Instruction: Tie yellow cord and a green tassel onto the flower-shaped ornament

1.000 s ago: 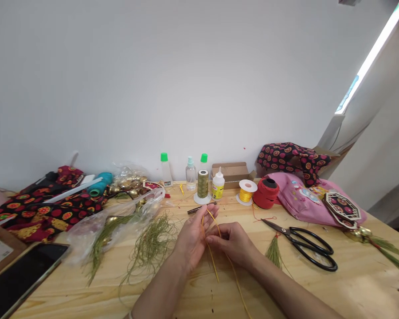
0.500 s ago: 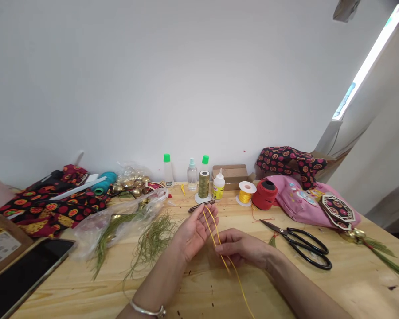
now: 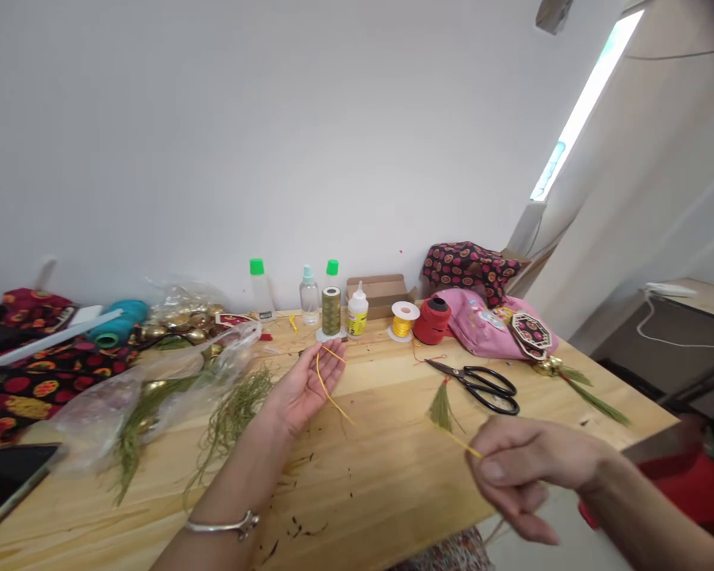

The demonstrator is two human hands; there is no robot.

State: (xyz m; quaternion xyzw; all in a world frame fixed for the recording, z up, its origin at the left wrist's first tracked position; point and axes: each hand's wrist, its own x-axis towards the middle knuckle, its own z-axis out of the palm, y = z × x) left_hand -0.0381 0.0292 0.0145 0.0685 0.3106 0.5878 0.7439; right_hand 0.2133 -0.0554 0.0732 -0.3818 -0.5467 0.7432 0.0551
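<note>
Head view: the person's left hand [image 3: 306,388] lies palm up, its fingers spread loosely and nearly straight, with yellow cord [image 3: 323,384] draped over it near the thumb and forefinger; it does not seem firmly clenched on the cord. The right hand [image 3: 523,468], out beyond the front edge of the table [image 3: 381,484], has thumb and forefinger pressed together on a stretch of the same yellow, its other fingers half curled. Whether the two stretches join cannot be told, as the strand fades from sight between the hands.

With so open a left palm, the likeliest mishap is the cord sliding off the fingers, should it be tugged from the other side. A sharp pull could also draw the thin strand out of the right hand's pinch.

Farther out, the visible far end of the right-hand stretch lies near the green tassel [image 3: 441,406], so it might snag there, or on the black-handled scissors [image 3: 469,379] just beyond. Beside the left forearm, loose green threads [image 3: 232,408] sprawl over the wood; a low sweep of that arm could tangle or scatter them.
</note>
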